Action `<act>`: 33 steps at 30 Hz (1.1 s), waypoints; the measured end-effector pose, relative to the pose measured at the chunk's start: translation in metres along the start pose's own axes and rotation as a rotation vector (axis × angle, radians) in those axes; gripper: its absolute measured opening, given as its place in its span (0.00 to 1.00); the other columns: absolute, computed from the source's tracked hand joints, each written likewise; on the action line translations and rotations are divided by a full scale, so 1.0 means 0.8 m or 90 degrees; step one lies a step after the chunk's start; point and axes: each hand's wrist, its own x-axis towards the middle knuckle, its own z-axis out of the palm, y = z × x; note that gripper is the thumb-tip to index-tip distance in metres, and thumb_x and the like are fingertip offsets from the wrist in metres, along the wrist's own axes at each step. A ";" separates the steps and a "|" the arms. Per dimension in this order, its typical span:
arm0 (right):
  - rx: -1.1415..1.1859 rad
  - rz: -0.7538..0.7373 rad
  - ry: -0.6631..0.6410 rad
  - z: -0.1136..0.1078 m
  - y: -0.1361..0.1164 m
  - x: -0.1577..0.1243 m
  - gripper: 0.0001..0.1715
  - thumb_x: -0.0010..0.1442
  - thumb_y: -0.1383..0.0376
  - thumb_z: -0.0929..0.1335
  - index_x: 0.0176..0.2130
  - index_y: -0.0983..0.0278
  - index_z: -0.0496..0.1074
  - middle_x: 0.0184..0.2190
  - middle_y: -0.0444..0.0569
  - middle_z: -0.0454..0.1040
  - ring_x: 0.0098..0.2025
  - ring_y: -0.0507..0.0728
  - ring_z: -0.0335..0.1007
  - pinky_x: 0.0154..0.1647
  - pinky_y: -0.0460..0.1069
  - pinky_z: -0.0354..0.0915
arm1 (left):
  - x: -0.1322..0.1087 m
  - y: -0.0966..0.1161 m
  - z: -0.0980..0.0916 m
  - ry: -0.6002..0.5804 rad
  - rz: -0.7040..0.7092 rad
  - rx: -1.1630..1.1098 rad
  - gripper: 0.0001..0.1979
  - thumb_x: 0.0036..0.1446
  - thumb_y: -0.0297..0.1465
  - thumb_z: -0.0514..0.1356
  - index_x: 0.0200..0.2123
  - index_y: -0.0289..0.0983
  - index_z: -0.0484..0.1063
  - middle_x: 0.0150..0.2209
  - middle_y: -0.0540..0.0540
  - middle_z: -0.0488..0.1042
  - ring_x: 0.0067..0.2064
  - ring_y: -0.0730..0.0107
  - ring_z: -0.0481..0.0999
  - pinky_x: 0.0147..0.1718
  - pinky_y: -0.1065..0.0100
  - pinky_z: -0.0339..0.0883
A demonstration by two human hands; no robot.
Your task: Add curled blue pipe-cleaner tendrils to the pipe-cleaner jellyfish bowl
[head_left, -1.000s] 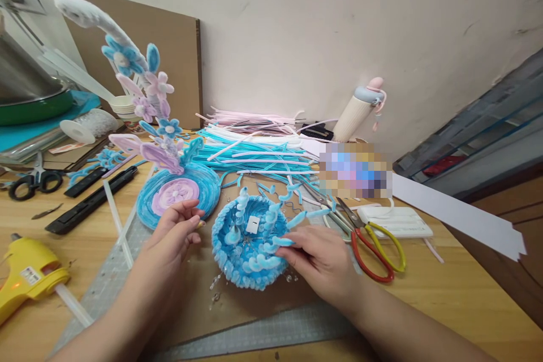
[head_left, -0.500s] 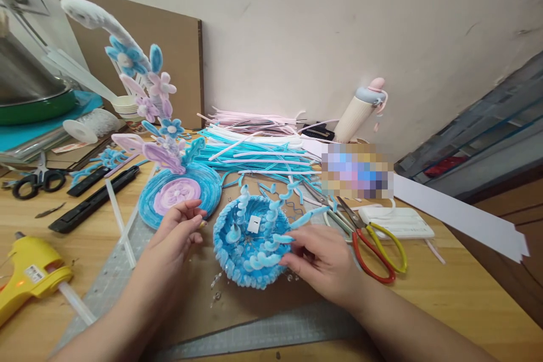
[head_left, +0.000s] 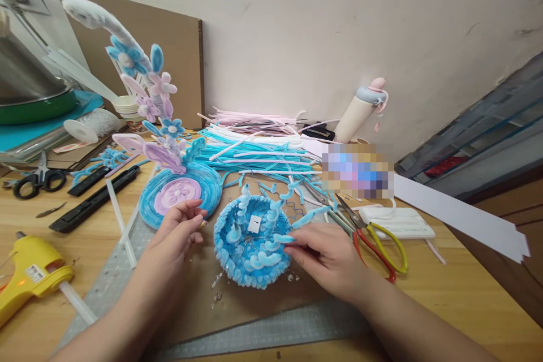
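A blue pipe-cleaner bowl (head_left: 237,260) with pale blue spiral curls and a small white piece inside rests on brown cardboard (head_left: 254,302). My right hand (head_left: 324,254) pinches one pale blue curl (head_left: 283,238) at the bowl's right rim. My left hand (head_left: 178,232) hovers just left of the bowl, fingers curled loosely and holding nothing that I can see. Behind it lies a blue disc with a lilac flower centre (head_left: 180,195).
A yellow glue gun (head_left: 29,274) lies at the near left. Red-and-yellow scissors (head_left: 375,240) and a white box (head_left: 396,222) sit right of the bowl. Blue, white and pink pipe cleaners (head_left: 258,150) are piled behind. Black scissors (head_left: 36,180), black cutters (head_left: 93,198) and a flower ornament (head_left: 144,85) stand left.
My right hand has shifted slightly up and left along the bowl's rim, closing its fingertips on the curl. The left hand has barely moved.
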 end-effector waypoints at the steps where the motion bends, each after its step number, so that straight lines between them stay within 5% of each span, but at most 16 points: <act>1: 0.000 -0.003 0.008 0.001 0.000 0.000 0.04 0.63 0.67 0.68 0.36 0.63 0.75 0.26 0.45 0.79 0.25 0.51 0.72 0.27 0.46 0.65 | 0.000 0.000 0.000 0.000 0.001 0.001 0.20 0.45 0.35 0.65 0.44 0.44 0.70 0.41 0.53 0.72 0.37 0.72 0.67 0.33 0.72 0.62; 26: -0.008 -0.058 0.028 0.000 -0.003 -0.003 0.07 0.63 0.65 0.68 0.36 0.65 0.77 0.17 0.42 0.70 0.20 0.52 0.65 0.23 0.48 0.59 | 0.000 0.003 0.000 0.004 -0.004 -0.005 0.19 0.45 0.36 0.66 0.43 0.44 0.71 0.40 0.53 0.73 0.37 0.72 0.67 0.33 0.72 0.61; 33: -0.016 -0.050 0.058 0.000 -0.003 -0.005 0.06 0.63 0.64 0.68 0.37 0.64 0.75 0.21 0.45 0.77 0.21 0.53 0.70 0.25 0.49 0.63 | -0.004 0.005 0.003 0.018 0.001 -0.006 0.20 0.43 0.36 0.67 0.43 0.43 0.72 0.39 0.51 0.74 0.36 0.70 0.68 0.33 0.72 0.62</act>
